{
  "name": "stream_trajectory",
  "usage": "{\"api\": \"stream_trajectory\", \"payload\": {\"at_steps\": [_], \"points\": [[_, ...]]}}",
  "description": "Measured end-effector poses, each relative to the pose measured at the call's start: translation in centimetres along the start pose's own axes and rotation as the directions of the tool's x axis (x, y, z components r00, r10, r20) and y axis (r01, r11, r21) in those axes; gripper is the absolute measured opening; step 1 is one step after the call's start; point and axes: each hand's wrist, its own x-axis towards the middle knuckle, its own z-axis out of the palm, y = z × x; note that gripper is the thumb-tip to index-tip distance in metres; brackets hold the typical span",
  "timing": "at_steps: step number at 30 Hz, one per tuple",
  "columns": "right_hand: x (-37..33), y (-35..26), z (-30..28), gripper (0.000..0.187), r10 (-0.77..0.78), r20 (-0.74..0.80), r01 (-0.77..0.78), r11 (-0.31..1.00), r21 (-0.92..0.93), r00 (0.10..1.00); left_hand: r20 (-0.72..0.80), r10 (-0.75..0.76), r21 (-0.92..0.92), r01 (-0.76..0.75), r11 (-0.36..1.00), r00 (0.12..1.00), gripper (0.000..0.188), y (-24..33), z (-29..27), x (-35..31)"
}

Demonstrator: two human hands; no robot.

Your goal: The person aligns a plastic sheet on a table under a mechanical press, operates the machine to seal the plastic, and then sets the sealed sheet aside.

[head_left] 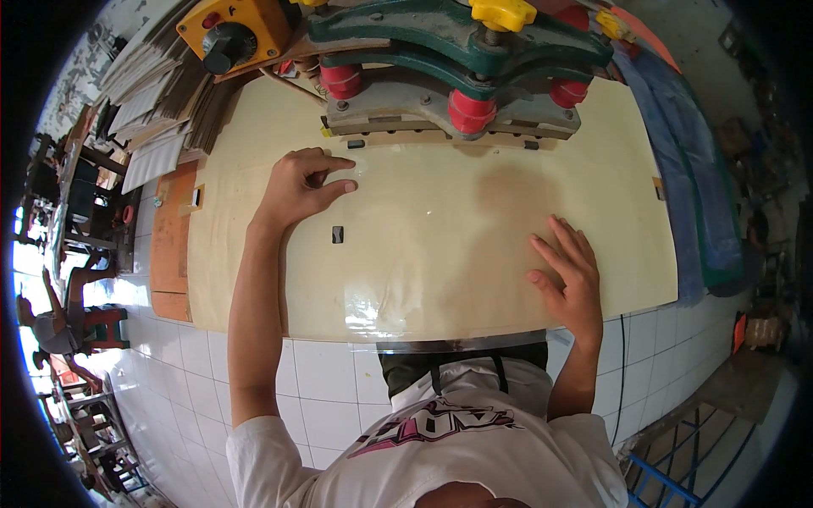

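Note:
My left hand (306, 188) is over the left part of a cream-covered table (229, 279), its thumb and index finger apart with nothing visible between them. Close by it is a small black rectangular piece (338, 234) on the surface. My right hand (572, 275) has its fingers spread over the right side of the table; I cannot tell whether it touches. A clear, shiny plastic sheet (385, 309) lies across the middle and hangs over the front edge. Beyond my hands stands a press with a green metal frame (406, 38), red cushions (472, 112) and a grey plate (415, 114).
An orange control box (233, 38) with a black dial stands at the far left. Stacked cardboard sheets (161, 102) lean there. Blue plastic sheeting (690, 161) hangs along the right edge. Another person (55, 326) sits at the far left of the room.

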Motion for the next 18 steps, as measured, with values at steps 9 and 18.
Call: {"api": "stream_trajectory", "payload": {"at_steps": [9, 18], "points": [[0.01, -0.01, 0.09, 0.047, 0.002, -0.005, -0.002, 1.0, 0.011, 1.0, 0.001, 0.003, 0.0, -0.003, 1.0, 1.0, 0.031, 0.24, -0.16, -0.07], [0.14, -0.22, 0.04, 0.047, -0.005, 0.002, 0.005, 1.0, -0.003, 1.0, 0.013, 0.026, -0.027, -0.025, 0.999, 1.0, 0.032, 0.33, -0.38, -0.21]]}}
